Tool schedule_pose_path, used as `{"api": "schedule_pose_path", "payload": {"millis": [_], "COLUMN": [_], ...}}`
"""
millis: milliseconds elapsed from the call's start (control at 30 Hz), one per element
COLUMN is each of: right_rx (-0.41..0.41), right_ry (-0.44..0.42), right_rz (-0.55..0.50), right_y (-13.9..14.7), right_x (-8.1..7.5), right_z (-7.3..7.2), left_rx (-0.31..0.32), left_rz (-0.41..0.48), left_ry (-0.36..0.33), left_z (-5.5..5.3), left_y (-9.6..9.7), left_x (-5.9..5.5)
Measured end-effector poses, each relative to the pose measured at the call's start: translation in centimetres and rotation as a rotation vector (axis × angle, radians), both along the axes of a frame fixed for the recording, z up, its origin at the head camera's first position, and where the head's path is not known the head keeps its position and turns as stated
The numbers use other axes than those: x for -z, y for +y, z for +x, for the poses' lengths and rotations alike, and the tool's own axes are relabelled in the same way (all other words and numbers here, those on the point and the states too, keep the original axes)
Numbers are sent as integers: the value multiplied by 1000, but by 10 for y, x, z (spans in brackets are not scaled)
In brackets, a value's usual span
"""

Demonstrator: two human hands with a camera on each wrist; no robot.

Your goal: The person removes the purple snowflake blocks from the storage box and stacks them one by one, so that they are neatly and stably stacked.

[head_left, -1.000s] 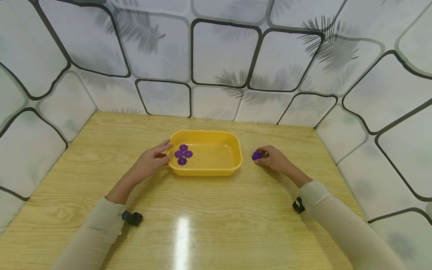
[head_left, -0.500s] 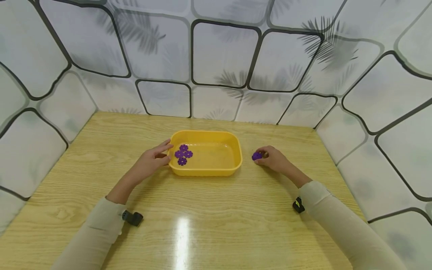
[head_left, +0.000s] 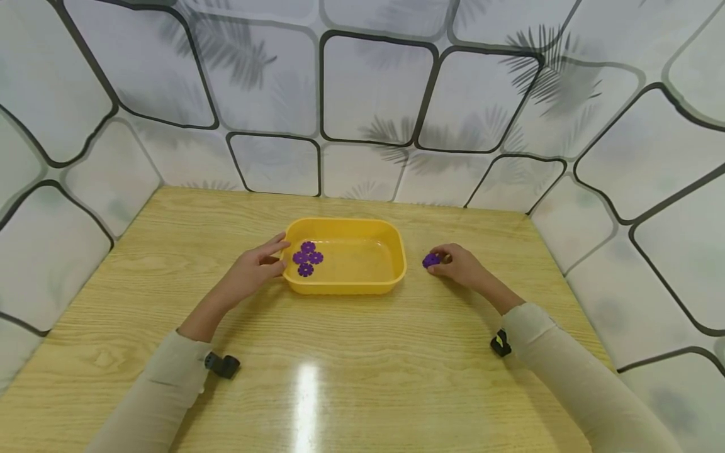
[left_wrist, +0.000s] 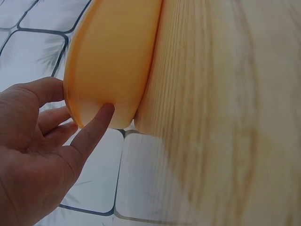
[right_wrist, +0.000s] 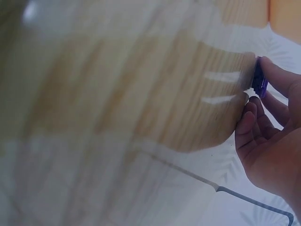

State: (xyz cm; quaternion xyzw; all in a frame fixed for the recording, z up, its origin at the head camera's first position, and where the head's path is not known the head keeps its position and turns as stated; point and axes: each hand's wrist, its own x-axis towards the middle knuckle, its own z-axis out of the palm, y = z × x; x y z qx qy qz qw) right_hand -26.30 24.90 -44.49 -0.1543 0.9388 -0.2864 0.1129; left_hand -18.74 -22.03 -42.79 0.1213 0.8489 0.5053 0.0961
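Note:
A shallow yellow plastic tray [head_left: 362, 288] stands on the wooden table. Several purple flower-shaped discs [head_left: 306, 270] lie close together at its left end. My left hand [head_left: 256, 267] holds that end, index finger over the rim and thumb [left_wrist: 107, 112] against the outer wall, as the left wrist view shows. To the right of the tray, my right hand [head_left: 460, 267] pinches a purple flower-shaped piece [head_left: 430, 260] between thumb and fingers, low over the tabletop. In the right wrist view, the piece [right_wrist: 259, 77] shows a dark notched edge, partly covered by the fingers.
The wood-grain table [head_left: 362, 352] reaches back to a patterned wall [head_left: 374, 94] and is bounded by similar walls left and right. Small black devices sit at both sleeve cuffs. Bright light reflects off the tabletop near the front.

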Motion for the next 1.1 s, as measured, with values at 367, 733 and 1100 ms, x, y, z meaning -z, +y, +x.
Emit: {"api": "schedule_pose_path", "payload": {"millis": [367, 733, 1100], "right_rx": [8, 8, -46], "right_ry": [-14, 72, 19], "right_rz": [-29, -75, -171], "right_y": [4, -13, -66], "right_x": [-2, -41, -68], "right_z": [-4, -9, -3], "left_rx": [1, 10, 4], "left_rz": [6, 23, 27], "left_ry": [-2, -5, -10], "left_z": [1, 2, 2], "left_y": [-1, 0, 0], "left_x": [-1, -2, -2]}}
